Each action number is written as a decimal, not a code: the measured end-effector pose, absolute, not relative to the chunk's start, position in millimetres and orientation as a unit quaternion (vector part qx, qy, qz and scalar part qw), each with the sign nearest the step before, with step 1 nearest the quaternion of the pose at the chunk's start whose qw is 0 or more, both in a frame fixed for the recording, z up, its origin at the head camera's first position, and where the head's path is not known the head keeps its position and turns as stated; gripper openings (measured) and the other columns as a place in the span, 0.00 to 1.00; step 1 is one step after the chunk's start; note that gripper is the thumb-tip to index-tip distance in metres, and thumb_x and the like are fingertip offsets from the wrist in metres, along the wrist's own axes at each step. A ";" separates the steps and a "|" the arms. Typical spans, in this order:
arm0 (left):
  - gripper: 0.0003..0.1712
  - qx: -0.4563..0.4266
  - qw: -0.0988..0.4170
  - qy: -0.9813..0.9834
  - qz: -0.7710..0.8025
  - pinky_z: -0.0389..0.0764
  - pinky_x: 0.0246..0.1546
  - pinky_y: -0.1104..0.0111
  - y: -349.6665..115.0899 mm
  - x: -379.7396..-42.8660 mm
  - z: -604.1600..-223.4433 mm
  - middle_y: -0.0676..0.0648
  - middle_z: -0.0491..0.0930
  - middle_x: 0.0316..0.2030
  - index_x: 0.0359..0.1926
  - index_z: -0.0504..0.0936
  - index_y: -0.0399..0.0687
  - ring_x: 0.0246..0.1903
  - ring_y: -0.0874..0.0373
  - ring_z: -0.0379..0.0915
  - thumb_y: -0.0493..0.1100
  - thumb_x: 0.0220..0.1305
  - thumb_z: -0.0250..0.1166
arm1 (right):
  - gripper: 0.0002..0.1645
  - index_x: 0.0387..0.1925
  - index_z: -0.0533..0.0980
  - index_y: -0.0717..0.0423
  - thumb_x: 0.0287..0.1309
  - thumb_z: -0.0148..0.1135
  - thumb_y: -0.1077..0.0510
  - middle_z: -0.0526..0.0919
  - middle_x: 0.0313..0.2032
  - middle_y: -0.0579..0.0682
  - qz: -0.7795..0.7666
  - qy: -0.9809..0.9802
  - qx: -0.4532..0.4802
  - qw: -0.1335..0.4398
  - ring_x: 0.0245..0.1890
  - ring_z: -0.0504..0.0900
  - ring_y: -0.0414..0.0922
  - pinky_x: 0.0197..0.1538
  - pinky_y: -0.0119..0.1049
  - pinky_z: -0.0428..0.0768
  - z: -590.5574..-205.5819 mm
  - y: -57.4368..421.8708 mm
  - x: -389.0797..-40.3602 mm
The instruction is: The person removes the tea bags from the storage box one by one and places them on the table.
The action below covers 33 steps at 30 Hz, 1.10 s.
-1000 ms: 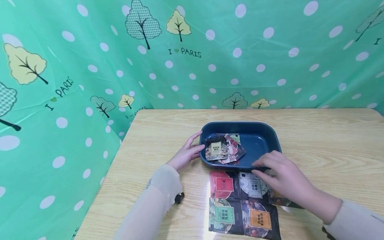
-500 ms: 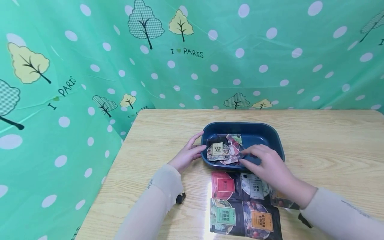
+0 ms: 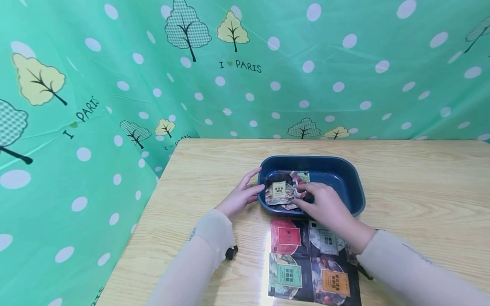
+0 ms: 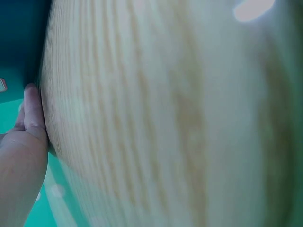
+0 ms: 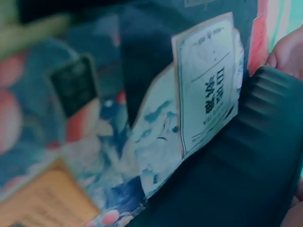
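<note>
From the head, the right hand (image 3: 324,205), fingertips apart, is at the cream-labelled packet (image 3: 279,190), left in the blue tray (image 3: 338,183); overlap might snag others. Left wrist: the left hand (image 4: 31,124), straight-fingered, touches the tray, which could slide if nudged; right wrist, too blurry.

A green dotted, tree-printed cloth (image 3: 245,78) hangs behind a wood-grain table (image 3: 417,191).

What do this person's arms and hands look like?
The left hand and right hand wear no gloves. The left sleeve and right sleeve are long and pale, almost white, each with a small dark marking, not legible here. A small black piece shows by the left wrist, another by the right.
</note>
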<state>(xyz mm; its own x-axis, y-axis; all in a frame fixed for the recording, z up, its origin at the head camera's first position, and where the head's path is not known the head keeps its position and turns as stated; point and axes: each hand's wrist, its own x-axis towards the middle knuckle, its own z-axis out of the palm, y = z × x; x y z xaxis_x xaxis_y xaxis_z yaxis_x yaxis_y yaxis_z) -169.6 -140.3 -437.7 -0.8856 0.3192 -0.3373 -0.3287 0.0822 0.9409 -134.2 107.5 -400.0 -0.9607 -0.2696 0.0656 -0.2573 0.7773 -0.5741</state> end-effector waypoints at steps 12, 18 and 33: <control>0.35 -0.001 0.235 0.694 0.681 0.63 0.71 0.52 -139.2 -168.3 -437.0 0.36 0.59 0.71 0.75 0.54 0.74 0.68 0.44 0.65 0.48 0.73 0.57 | 0.37 0.61 0.75 0.66 0.57 0.71 0.46 0.85 0.45 0.60 -0.263 0.956 -0.109 0.067 0.43 0.82 0.53 0.48 0.49 0.81 -405.0 90.4 -154.1; 0.35 -0.003 0.233 0.692 0.683 0.64 0.71 0.53 -138.9 -168.8 -439.0 0.36 0.60 0.70 0.75 0.54 0.73 0.67 0.44 0.65 0.47 0.73 0.57 | 0.43 0.66 0.70 0.66 0.56 0.71 0.45 0.82 0.53 0.65 -0.256 0.958 -0.098 0.086 0.48 0.80 0.54 0.50 0.50 0.80 -406.4 84.7 -159.9; 0.35 0.005 0.228 0.694 0.683 0.65 0.71 0.53 -138.6 -170.4 -438.9 0.35 0.63 0.68 0.75 0.55 0.70 0.66 0.44 0.68 0.45 0.73 0.56 | 0.50 0.71 0.61 0.66 0.56 0.72 0.45 0.64 0.68 0.73 -0.210 0.967 -0.067 0.126 0.67 0.66 0.68 0.66 0.61 0.68 -408.0 76.7 -166.9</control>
<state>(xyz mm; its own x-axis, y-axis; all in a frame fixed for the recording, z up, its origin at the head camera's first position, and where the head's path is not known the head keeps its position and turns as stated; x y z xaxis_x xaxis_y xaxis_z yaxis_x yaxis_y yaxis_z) -170.4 -138.6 -438.9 -0.8963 0.3179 -0.3091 -0.3036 0.0680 0.9504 -166.9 76.7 -408.0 -0.9594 -0.1820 -0.2156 -0.0761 0.9027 -0.4235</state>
